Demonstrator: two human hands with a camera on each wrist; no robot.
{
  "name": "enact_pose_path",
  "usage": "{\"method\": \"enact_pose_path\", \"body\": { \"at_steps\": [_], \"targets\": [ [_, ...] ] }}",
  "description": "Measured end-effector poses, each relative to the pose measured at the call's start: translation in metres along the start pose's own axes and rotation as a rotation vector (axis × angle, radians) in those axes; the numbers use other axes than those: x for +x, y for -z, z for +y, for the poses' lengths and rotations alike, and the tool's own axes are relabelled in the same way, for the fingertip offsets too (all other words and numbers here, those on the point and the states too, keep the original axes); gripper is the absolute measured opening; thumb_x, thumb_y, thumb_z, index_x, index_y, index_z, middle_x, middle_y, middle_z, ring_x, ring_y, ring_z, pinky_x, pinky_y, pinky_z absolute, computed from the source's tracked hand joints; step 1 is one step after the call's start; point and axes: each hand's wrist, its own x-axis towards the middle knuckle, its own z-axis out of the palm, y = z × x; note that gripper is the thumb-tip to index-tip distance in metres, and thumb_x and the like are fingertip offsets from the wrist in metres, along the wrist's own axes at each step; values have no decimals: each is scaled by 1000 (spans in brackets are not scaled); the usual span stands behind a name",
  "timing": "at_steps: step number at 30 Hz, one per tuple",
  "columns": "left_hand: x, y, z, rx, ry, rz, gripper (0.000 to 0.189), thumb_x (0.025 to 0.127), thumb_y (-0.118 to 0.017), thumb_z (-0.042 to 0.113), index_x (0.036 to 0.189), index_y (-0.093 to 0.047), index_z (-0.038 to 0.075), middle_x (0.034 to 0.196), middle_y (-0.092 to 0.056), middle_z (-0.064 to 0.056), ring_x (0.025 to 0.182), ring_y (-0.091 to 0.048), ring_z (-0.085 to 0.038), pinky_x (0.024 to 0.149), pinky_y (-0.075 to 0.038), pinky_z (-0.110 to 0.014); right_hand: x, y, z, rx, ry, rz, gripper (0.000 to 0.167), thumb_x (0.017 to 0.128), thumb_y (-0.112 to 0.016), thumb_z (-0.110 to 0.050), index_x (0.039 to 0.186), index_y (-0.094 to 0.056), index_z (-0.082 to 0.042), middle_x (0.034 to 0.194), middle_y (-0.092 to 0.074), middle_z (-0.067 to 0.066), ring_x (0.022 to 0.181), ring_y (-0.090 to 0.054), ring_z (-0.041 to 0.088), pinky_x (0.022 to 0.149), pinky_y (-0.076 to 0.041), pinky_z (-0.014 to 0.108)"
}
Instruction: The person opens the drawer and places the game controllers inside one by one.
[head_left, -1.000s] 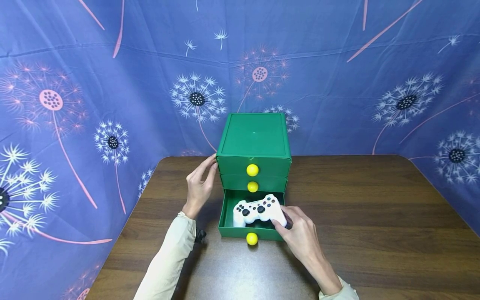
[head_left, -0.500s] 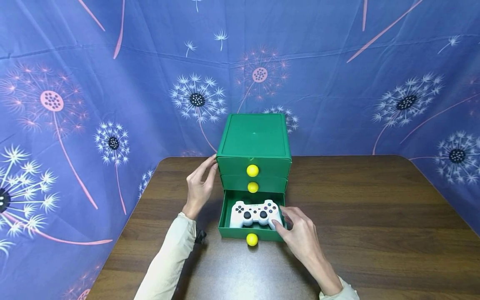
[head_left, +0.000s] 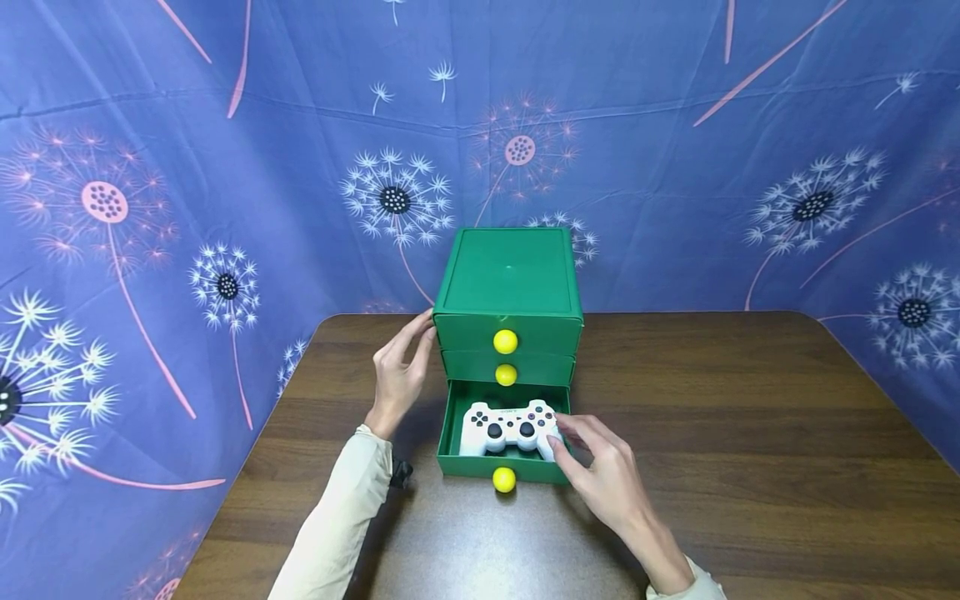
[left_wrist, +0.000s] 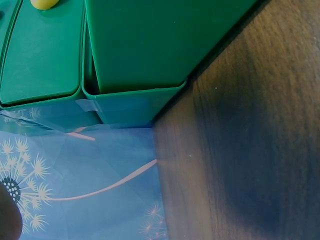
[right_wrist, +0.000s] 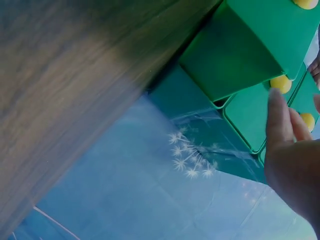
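A white game controller [head_left: 512, 423] lies face up in the pulled-out bottom drawer [head_left: 468, 467] of a green three-drawer cabinet [head_left: 510, 271]. Over the drawer's right side, my right hand [head_left: 606, 471] has its thumb and fingertips right at the controller's right grip, fingers loosely bent. My left hand [head_left: 397, 375] touches the upper left edge of the cabinet with nearly straight fingers. In the left wrist view only a blurred bit of skin [left_wrist: 8, 217] shows. The right wrist view has the right hand [right_wrist: 295, 165] beside the cabinet, the controller hidden there by the drawer's wall.
Yellow ball knobs mark the drawers: the top knob [head_left: 506, 342], the middle knob [head_left: 506, 375] and the bottom knob [head_left: 504, 479]. The upper two drawers are closed. All stands on a brown wooden table [head_left: 750, 433], with a blue dandelion-print cloth [head_left: 645, 150] behind.
The controller has gone from tilted in my right hand to lying flat in the drawer. My right fingers have loosened from it and drawn slightly right. The left hand stays put.
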Motion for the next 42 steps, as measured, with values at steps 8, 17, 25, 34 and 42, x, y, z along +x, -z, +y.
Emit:
{"method": "enact_pose_path", "body": {
  "at_steps": [8,17,25,34,42],
  "targets": [
    [-1,1,0,5,27,2,37,88,-70,-20,123,-71,-7,118,-73,-20,99,-74,-33,92,-59,-28,-6,-2,-5,74,189,-11,31,84,-79,5,114,-74,3,106,-73,9,82,-70,20,69,-60,22],
    [-1,2,2,0,34,-4,36,90,-70,-18,124,-71,-6,119,-73,-19,101,-74,-31,93,-59,-29,-14,-10,-11,125,295,-118,21,98,-73,-11,118,-73,-3,105,-72,5,86,-71,19,80,-60,21],
    [-2,2,0,2,37,-7,38,90,-70,-18,125,-71,-5,120,-73,-18,101,-74,-32,93,-59,-30,-20,-16,-15,81,287,-263,29,88,-81,-3,115,-74,-2,102,-74,3,85,-72,15,78,-61,21],
    [-2,2,-1,3,32,-15,38,90,-70,-18,125,-70,-5,121,-73,-18,101,-74,-34,93,-59,-29,-21,-20,-20,-24,176,-455,28,95,-75,-8,123,-70,-3,112,-75,7,93,-71,14,80,-64,32],
    [-1,3,0,5,10,-29,40,91,-70,-16,129,-69,-3,124,-72,-16,102,-73,-34,92,-60,-33,-18,-27,-16,-29,117,-567,30,98,-74,-10,126,-71,-3,113,-75,7,91,-66,7,79,-63,31]
  ]
}}
